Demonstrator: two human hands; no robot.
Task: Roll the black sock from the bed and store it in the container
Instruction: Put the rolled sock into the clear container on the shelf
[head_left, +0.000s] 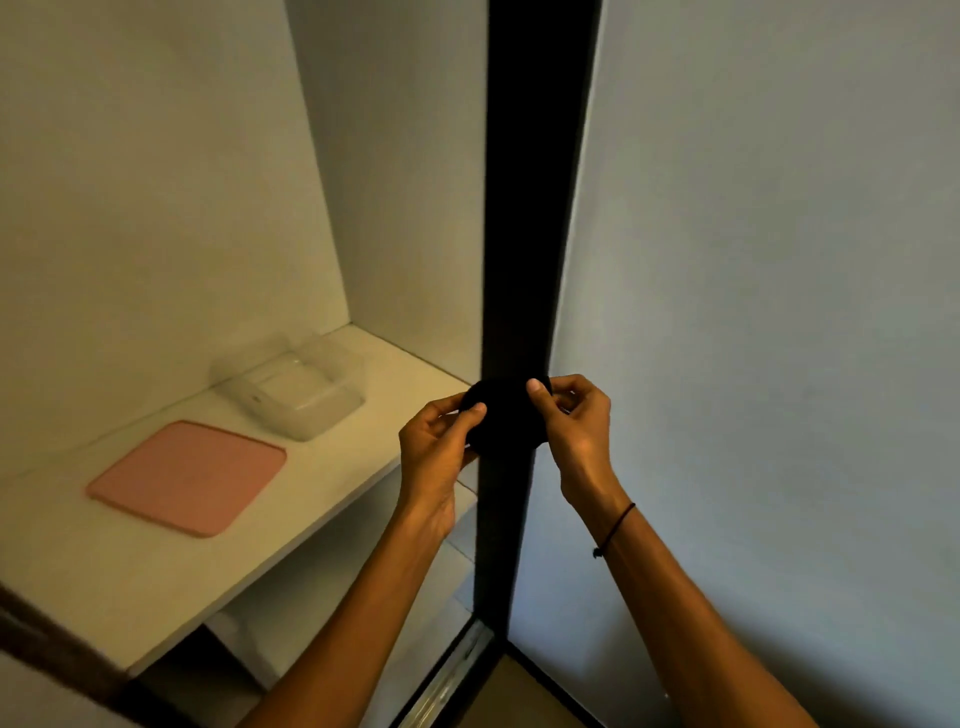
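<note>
Left hand: our left hand (436, 441) is raised in front of us, thumb and fingers pinched on the left edge of a rolled bundle of dark cloth.
Right hand: our right hand (574, 415) mirrors it, thumb on the front and fingers curled behind, pinching the bundle's right edge. A thin dark cord (615, 530) circles that wrist.
Black sock: the black sock (506, 421) is a compact round roll held in the air between both hands, in front of a dark vertical post (535, 208). It is hard to separate from the post, so its exact outline is unclear.
How it will handle: we judge it light, soft and squashy, not fragile and not slippery. The roll may spring open if released, so it is best gripped across the whole bundle with the loose end trapped under a thumb.
Container: a clear plastic container (291, 389) sits open on a white shelf (156, 571), to the left of the hands and a little farther away. It looks empty.
Lid: a flat pink lid (189, 475) lies on the shelf just beside the container, nearer to us.
Task stage: the rolling looks finished or nearly so; the sock is not yet in the container.
Surroundings: plain pale walls (779, 260) surround the shelf.
</note>
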